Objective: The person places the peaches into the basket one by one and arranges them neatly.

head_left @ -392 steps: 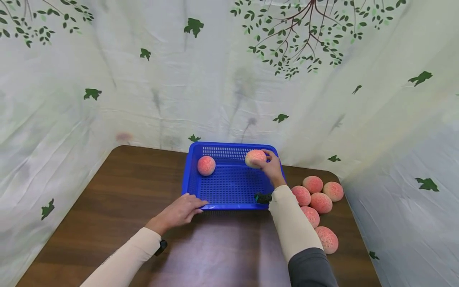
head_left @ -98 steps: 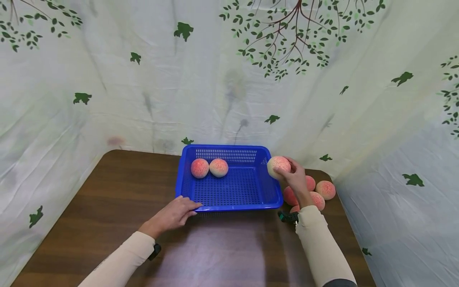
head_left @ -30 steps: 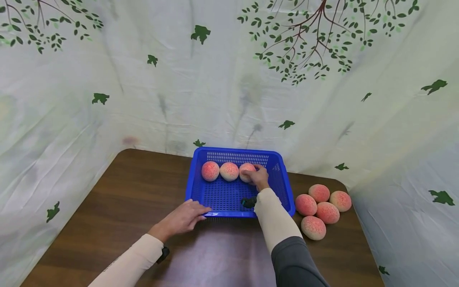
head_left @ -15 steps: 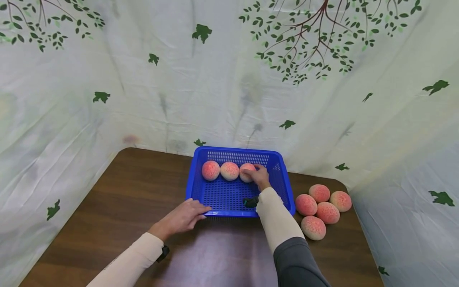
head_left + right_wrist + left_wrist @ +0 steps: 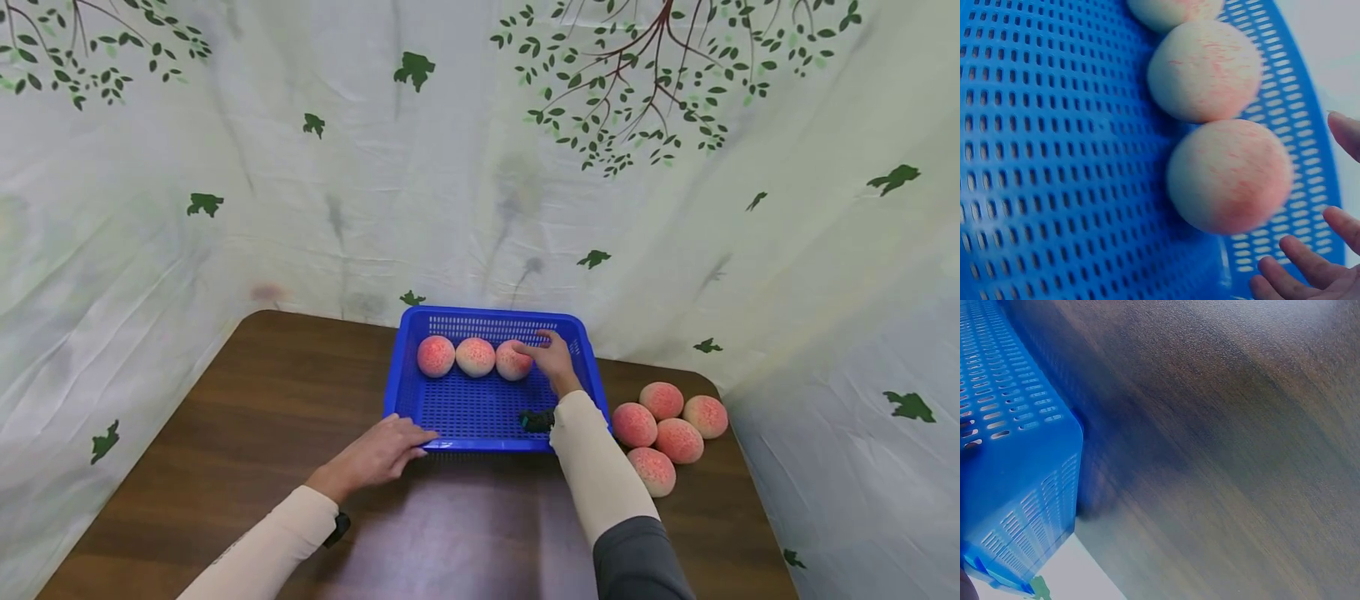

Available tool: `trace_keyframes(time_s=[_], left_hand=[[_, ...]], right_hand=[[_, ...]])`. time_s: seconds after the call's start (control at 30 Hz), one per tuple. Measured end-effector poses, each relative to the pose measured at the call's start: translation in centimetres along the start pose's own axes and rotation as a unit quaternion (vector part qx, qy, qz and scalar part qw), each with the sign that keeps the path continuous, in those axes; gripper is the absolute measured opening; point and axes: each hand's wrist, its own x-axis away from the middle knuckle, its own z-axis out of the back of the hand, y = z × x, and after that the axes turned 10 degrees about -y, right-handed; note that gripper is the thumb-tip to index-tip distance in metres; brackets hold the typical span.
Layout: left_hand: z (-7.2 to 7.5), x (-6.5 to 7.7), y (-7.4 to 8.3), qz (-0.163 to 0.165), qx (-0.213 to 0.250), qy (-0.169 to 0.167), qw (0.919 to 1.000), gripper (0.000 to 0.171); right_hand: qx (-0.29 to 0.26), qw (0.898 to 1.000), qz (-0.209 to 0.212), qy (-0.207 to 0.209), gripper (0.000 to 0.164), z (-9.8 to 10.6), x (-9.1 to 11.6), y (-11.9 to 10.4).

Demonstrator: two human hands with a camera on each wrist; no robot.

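Observation:
A blue plastic basket (image 5: 480, 444) with slotted sides stands near the back of the table. Three peaches sit in a row along its far side: a left peach (image 5: 436, 357), a middle peach (image 5: 475, 357) and a right peach (image 5: 513, 361). My left hand (image 5: 382, 450) grips the basket's front rim near the left corner; in the left wrist view most of that hand is out of sight. Beside the right peach (image 5: 1230, 177), my right hand (image 5: 553, 360) is spread, and the right wrist view shows its fingers (image 5: 1310, 262) apart from the fruit.
Several more peaches (image 5: 679, 441) lie in a cluster on the brown wooden table (image 5: 300, 383), right of the basket. A pale curtain (image 5: 450, 167) printed with leaves hangs close behind the table and along its sides.
Over the earlier frames, a second and third peach have come into the basket. Since half a second ago my right hand has let go of the third and drawn slightly right. The left hand stays put.

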Motion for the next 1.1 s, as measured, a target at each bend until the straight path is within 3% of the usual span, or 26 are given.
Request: trace_keyframes(time_s=[0.17,0.63,0.87,1.1], left_hand=[[0.1,0.0,0.0,0.009,0.005,-0.007,0.9999,0.025],[-0.3,-0.1,-0.2,0.012,0.005,-0.005,0.9999,0.025],[-0.3,-0.2,0.0,0.011,0.01,-0.011,0.9998,0.024],[0.1,-0.4,0.1,0.018,0.008,-0.023,0.9995,0.024]], right_hand=[[0.005,1.0,0.008,-0.01,0.074,1.6,1.2,-0.6],[-0.043,0.994,0.084,-0.063,0.067,6.0,5.4,-0.9],[-0.08,0.991,0.09,-0.05,0.053,7.5,8.9,-1.8],[-0.059,0.99,0.13,-0.006,0.057,9.4,9.0,1.4]])
